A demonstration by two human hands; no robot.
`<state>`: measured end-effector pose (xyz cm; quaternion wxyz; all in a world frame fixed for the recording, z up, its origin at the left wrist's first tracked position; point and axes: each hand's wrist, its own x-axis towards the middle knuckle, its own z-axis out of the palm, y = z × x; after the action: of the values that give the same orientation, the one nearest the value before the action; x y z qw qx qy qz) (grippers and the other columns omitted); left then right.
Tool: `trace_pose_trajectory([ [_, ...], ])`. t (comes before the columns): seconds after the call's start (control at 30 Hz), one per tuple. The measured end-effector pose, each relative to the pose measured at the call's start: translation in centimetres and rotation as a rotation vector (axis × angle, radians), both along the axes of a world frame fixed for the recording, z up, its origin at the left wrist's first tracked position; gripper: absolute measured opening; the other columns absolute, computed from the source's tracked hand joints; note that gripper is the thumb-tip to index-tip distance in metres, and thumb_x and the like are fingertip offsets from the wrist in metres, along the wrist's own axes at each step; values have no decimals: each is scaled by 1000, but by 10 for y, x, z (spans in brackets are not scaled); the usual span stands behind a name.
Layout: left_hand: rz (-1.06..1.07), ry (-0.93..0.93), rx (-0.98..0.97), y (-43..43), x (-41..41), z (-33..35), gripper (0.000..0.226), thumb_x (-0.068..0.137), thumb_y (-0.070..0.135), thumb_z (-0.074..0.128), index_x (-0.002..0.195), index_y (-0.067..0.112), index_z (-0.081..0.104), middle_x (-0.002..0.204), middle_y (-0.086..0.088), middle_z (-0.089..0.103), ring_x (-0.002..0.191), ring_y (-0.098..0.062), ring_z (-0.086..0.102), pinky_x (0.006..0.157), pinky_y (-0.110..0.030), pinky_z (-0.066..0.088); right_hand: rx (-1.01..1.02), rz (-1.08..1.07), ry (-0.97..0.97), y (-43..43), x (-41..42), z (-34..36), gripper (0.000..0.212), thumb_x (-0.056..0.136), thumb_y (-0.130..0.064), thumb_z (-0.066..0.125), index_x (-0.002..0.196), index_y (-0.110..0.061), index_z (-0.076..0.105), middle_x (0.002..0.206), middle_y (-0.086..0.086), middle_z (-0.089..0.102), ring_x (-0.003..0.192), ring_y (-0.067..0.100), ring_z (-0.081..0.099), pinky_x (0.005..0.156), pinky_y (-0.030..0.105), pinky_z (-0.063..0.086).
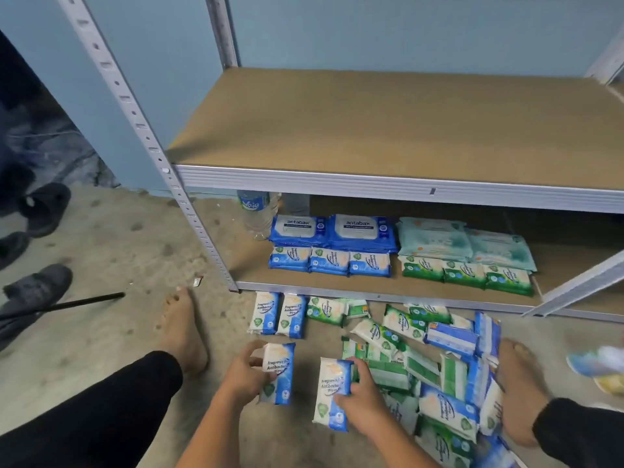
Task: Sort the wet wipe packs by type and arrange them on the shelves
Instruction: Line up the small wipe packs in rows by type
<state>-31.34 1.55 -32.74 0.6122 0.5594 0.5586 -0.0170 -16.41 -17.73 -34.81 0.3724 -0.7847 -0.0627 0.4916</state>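
Note:
My left hand (pixel 244 369) grips a small blue-and-white wipe pack (pixel 278 373) on the floor. Beside it, my right hand (pixel 356 390) holds a second blue-and-white pack (pixel 332 396) by its right edge. Two more blue packs (pixel 278 314) lie side by side just in front of the shelf. A mixed heap of green and blue packs (pixel 432 366) spreads over the floor to the right. On the bottom shelf (pixel 250 265) sit sorted rows: large blue antabax packs (pixel 332 231), small blue packs (pixel 329 261), pale teal packs (pixel 462 241), small green packs (pixel 467 273).
The wide middle shelf board (pixel 388 123) holds nothing. A water bottle (pixel 258 211) stands at the bottom shelf's left end. My bare feet (pixel 180 329) flank the pile. Dark shoes (pixel 33 292) and a black rod (pixel 67 304) lie at left. A metal upright (pixel 148 140) slants past.

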Motion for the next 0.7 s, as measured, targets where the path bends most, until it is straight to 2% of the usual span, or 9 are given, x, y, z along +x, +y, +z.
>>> trace_pose_trajectory([
  [0.1, 8, 65, 16, 28, -4, -25, 63, 76, -12, 76, 124, 24, 61, 104, -9, 59, 74, -25, 62, 51, -32, 52, -15, 43, 12, 28, -2, -20, 71, 89, -1, 65, 130, -49, 33, 92, -4, 77, 86, 20, 74, 79, 40, 59],
  [0.17, 21, 96, 36, 45, -4, -42, 63, 76, -10, 77, 124, 26, 61, 105, -9, 59, 76, -25, 63, 52, -32, 52, -11, 81, 0, 47, -2, -35, 73, 88, -1, 66, 131, -51, 33, 96, -5, 76, 86, 15, 73, 72, 34, 61],
  [0.23, 31, 120, 48, 59, -4, -58, 62, 75, -10, 77, 124, 25, 61, 102, -9, 65, 78, -24, 66, 55, -32, 54, -15, 100, -3, 66, -1, -46, 72, 88, -2, 67, 132, -48, 35, 99, -7, 74, 87, 10, 71, 67, 28, 59],
  [0.3, 26, 152, 58, 67, -3, -67, 58, 76, -10, 77, 119, 27, 62, 97, -5, 66, 77, -19, 66, 56, -27, 53, -34, 112, -12, 81, -2, -60, 70, 88, -2, 69, 135, -43, 39, 99, -9, 72, 89, 9, 70, 70, 29, 60],
  [0.37, 37, 167, 55, 74, -4, -78, 56, 78, -11, 75, 114, 29, 61, 94, 0, 66, 77, -14, 64, 56, -23, 52, -51, 116, -26, 95, -5, -74, 69, 88, -1, 70, 138, -39, 40, 99, -9, 68, 92, 11, 68, 67, 25, 57],
  [0.47, 62, 171, 59, 83, -9, -102, 60, 75, -10, 77, 114, 34, 66, 99, 0, 70, 86, -17, 70, 74, -37, 61, -88, 119, -50, 111, -11, -93, 68, 87, -3, 72, 138, -38, 44, 103, -5, 67, 95, 14, 67, 63, 20, 53],
  [0.53, 74, 158, 61, 86, -13, -113, 63, 74, -11, 77, 113, 37, 68, 102, -3, 73, 88, -18, 71, 80, -43, 62, -110, 136, -58, 119, -17, -103, 66, 87, -5, 73, 138, -38, 45, 108, -4, 68, 97, 13, 67, 60, 17, 50],
  [0.6, 89, 143, 59, 86, -14, -119, 62, 76, -12, 74, 117, 34, 69, 101, 0, 74, 88, -15, 71, 78, -38, 62, -109, 132, -74, 124, -23, -111, 65, 88, -5, 73, 141, -33, 48, 110, -3, 68, 99, 13, 66, 59, 12, 46],
  [0.7, 86, 117, 93, 83, -10, -120, 60, 80, -11, 71, 118, 35, 67, 96, 9, 74, 86, -4, 69, 67, -23, 58, -105, 89, -91, 130, -33, -117, 66, 88, 0, 71, 144, -27, 49, 111, -2, 69, 96, 11, 65, 59, 10, 46],
])
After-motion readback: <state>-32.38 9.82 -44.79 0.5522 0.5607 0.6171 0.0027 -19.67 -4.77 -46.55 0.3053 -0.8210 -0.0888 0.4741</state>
